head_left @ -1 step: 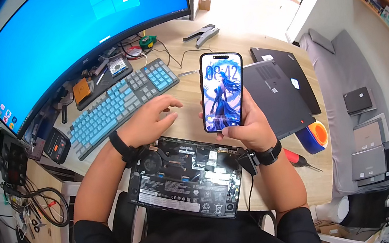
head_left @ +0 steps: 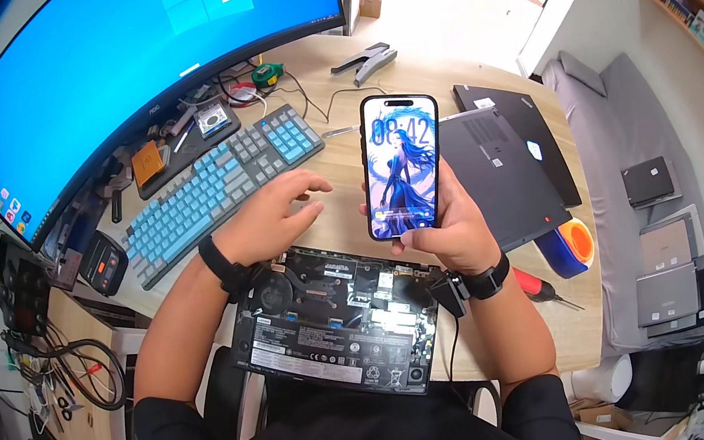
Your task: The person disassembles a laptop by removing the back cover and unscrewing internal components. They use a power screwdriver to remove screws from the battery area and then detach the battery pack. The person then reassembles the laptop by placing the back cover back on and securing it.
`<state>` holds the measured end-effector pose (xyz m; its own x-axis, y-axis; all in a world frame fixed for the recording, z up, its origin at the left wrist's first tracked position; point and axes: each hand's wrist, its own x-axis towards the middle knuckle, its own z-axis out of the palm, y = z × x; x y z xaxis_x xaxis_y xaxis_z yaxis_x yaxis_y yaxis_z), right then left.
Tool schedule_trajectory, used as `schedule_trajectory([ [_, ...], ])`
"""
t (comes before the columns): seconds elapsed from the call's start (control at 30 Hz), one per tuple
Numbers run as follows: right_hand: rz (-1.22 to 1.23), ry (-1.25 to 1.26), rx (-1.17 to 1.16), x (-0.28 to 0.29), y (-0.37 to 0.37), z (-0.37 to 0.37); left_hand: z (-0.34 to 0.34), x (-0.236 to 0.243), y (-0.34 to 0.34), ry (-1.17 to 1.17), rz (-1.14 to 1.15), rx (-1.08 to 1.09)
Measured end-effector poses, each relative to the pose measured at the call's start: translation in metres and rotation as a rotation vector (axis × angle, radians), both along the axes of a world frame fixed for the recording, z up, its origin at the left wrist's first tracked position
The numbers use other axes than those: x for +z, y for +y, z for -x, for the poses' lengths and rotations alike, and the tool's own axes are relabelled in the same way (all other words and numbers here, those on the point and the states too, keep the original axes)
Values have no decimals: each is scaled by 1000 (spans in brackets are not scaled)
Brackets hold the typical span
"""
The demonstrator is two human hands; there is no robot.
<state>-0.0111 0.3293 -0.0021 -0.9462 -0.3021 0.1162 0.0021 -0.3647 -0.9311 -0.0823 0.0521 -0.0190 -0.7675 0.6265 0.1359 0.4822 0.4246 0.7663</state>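
My right hand point(head_left: 438, 226) is closed round an upright smartphone point(head_left: 398, 159), thumb at its lower edge, its screen lit with a blue illustrated figure. My left hand point(head_left: 283, 212) hovers open just below the blue-and-grey keyboard point(head_left: 213, 190), fingers slightly bent and apart, holding nothing. Below both hands lies an opened laptop chassis point(head_left: 332, 331), bottom cover off, showing its fan, boards and battery. A small black device with a cable point(head_left: 452, 291) sits at its right, beside my right wrist. A red-handled screwdriver point(head_left: 532, 285) lies to the right of that wrist.
A curved monitor point(head_left: 132, 62) spans the back left, with cables and small items beneath. Stacked dark laptops point(head_left: 508, 180) and a blue-and-orange roll point(head_left: 570, 248) occupy the right side. A grey stapler point(head_left: 366, 65) lies behind. A bench point(head_left: 598, 113) holding laptops runs along the right wall.
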Motion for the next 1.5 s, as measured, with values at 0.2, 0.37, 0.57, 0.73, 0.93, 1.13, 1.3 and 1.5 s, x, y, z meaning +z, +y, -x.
schedule_trajectory([
  [0.2,-28,7,3,2,-7,-5,-5,21,11,-107,-120,-18],
  [0.37,-34,18,33,2,-15,-10,-13,29,20,-182,-309,-94],
  [0.57,71,-18,51,-5,-22,-8,-26,36,24,-129,-368,-146],
  [0.73,184,-64,48,-12,-20,-5,-33,39,7,-152,-221,-76],
  [0.93,86,-157,-18,-28,-11,8,-79,58,-54,-218,-218,55],
  [1.13,-12,-257,-47,-37,2,20,-131,29,-121,-250,-222,237],
  [1.3,-198,-104,-75,-39,-1,20,-169,-10,-155,-376,-276,352],
  [1.5,-163,-354,-246,-48,8,29,-187,-36,-172,-458,-326,435],
])
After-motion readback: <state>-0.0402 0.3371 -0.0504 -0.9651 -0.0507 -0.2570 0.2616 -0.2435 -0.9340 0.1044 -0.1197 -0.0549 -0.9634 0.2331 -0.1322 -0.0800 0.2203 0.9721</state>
